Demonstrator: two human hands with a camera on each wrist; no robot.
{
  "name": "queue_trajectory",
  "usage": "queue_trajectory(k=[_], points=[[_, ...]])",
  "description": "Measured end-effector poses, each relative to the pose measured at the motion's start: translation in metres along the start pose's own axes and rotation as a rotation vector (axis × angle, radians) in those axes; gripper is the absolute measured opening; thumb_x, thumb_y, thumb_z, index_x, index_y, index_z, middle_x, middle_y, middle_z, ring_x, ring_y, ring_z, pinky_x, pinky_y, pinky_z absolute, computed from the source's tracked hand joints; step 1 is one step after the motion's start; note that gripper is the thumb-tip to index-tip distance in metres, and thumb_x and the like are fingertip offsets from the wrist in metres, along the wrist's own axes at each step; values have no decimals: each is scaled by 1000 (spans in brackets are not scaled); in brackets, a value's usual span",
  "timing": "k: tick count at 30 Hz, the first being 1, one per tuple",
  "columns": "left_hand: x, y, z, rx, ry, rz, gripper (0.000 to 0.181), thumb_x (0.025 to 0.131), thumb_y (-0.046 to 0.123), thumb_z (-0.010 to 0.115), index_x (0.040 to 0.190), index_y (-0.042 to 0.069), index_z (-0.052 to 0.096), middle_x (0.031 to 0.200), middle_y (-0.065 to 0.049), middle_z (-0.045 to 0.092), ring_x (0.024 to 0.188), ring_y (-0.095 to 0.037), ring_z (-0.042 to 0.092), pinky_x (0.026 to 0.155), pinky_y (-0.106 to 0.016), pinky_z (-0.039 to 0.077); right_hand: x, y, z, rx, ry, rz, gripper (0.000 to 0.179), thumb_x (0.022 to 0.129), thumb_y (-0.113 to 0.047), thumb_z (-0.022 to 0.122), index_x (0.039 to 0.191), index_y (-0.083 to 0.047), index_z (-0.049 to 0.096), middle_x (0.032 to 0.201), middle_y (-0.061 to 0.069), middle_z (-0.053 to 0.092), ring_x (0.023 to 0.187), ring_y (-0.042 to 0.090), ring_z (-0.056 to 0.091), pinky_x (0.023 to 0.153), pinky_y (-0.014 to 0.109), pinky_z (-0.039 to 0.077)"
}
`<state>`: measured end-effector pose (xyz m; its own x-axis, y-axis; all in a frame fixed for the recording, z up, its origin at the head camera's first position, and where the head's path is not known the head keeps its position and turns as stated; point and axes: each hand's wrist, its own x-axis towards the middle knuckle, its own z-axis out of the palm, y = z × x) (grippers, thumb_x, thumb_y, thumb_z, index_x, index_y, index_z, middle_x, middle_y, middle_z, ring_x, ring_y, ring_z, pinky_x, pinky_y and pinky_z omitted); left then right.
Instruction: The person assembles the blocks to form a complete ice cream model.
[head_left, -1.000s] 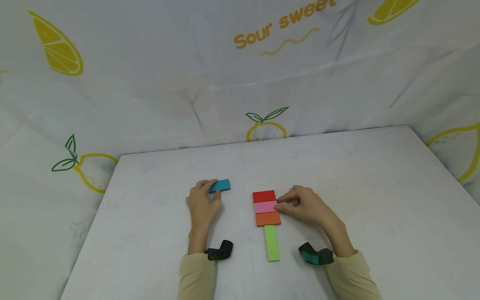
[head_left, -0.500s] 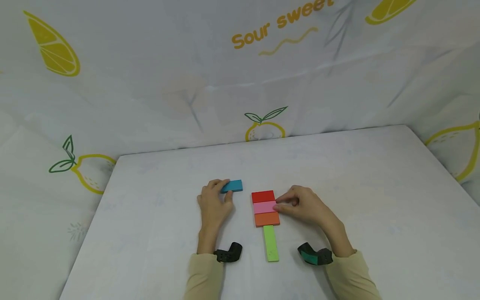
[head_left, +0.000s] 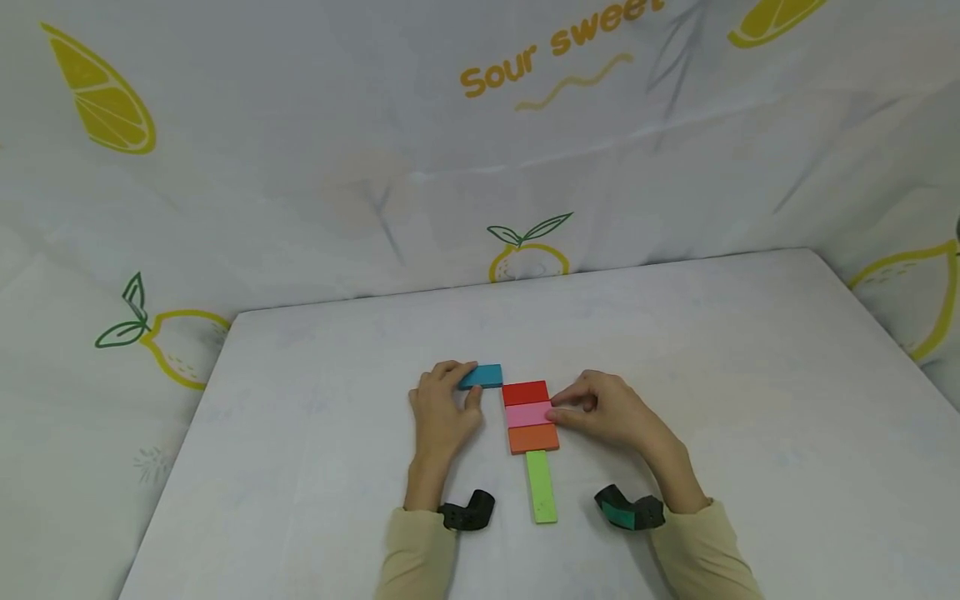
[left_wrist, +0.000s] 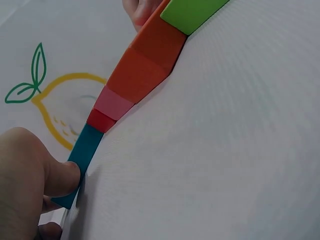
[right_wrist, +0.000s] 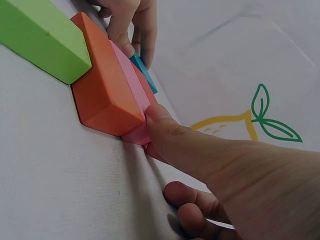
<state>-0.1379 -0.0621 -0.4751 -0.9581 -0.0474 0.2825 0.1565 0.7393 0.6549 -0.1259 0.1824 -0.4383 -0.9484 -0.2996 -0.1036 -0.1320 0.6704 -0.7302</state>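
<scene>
In the head view my left hand (head_left: 442,417) holds a flat blue block (head_left: 486,376) between thumb and fingers. The blue block lies just beyond and left of the red block (head_left: 526,392); in the left wrist view its end appears to meet the red one. Below the red block lie a pink block (head_left: 527,415) and an orange block (head_left: 533,438), side by side. A long green block (head_left: 541,487) stretches from the orange block toward me. My right hand (head_left: 611,408) pinches the right end of the pink block with thumb and index finger; the index tip is partly hidden.
All the blocks lie on a white-covered table (head_left: 315,433). Behind it hangs a white cloth (head_left: 322,167) with lemon prints. A dark wrist device (head_left: 468,510) sits on the left wrist, and another dark device (head_left: 632,508) on the right.
My left hand has moved right, bringing the blue block from well left of the stack up close to the red block. The right hand has stayed at the pink block.
</scene>
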Motion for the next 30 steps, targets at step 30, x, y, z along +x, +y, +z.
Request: queue_trajectory(k=[30], points=[[-2,1,5,26,-16,82,36,89,18,74,125,16,75,121,-7,71,105,-29,62,87,-44,37,1,2,1,-1,15,-23,23,84,-26,84,101,-11,82,86,-1,64,77,14,50,64,21,40]])
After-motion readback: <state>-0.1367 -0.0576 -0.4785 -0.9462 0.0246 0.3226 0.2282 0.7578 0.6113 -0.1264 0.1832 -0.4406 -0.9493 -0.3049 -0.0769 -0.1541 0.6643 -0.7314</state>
